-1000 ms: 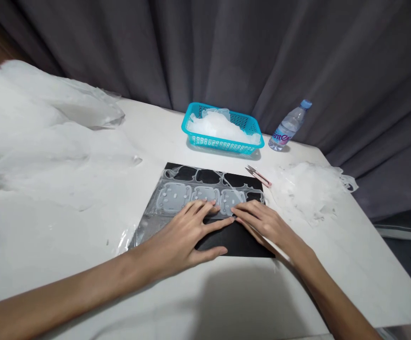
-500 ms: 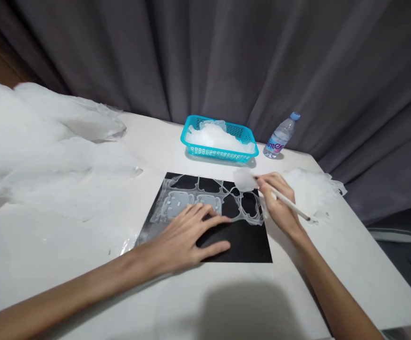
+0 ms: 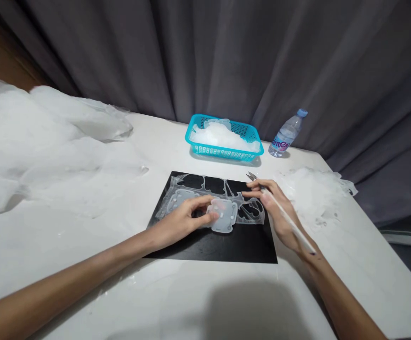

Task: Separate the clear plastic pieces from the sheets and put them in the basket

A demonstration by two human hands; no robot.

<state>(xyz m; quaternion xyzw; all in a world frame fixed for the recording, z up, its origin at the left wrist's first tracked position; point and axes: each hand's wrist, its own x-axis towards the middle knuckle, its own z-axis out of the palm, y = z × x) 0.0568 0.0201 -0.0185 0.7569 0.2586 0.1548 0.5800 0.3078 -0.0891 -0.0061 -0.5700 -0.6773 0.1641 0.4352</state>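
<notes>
A black mat (image 3: pixel 226 245) lies on the white table with a translucent silicone sheet (image 3: pixel 191 193) of moulded pieces and leftover webbing on it. My left hand (image 3: pixel 186 219) pinches one squarish silicone piece (image 3: pixel 224 215) at the sheet's right end, lifting it from the webbing. My right hand (image 3: pixel 274 208) rests at the mat's right edge, fingers closed round a thin white stick (image 3: pixel 290 219) that runs back along my wrist. Its fingertips touch the webbing.
A teal basket (image 3: pixel 226 151) full of translucent pieces stands behind the mat. A water bottle (image 3: pixel 286 134) is to its right. Small snips (image 3: pixel 251 176) lie by my right fingers. Heaps of clear scrap sit at right (image 3: pixel 314 193) and left (image 3: pixel 42 137).
My right hand dropped a loosened piece away and came back to the mat's right edge with the stick. My left hand went from lying flat on the sheet to pinching one piece.
</notes>
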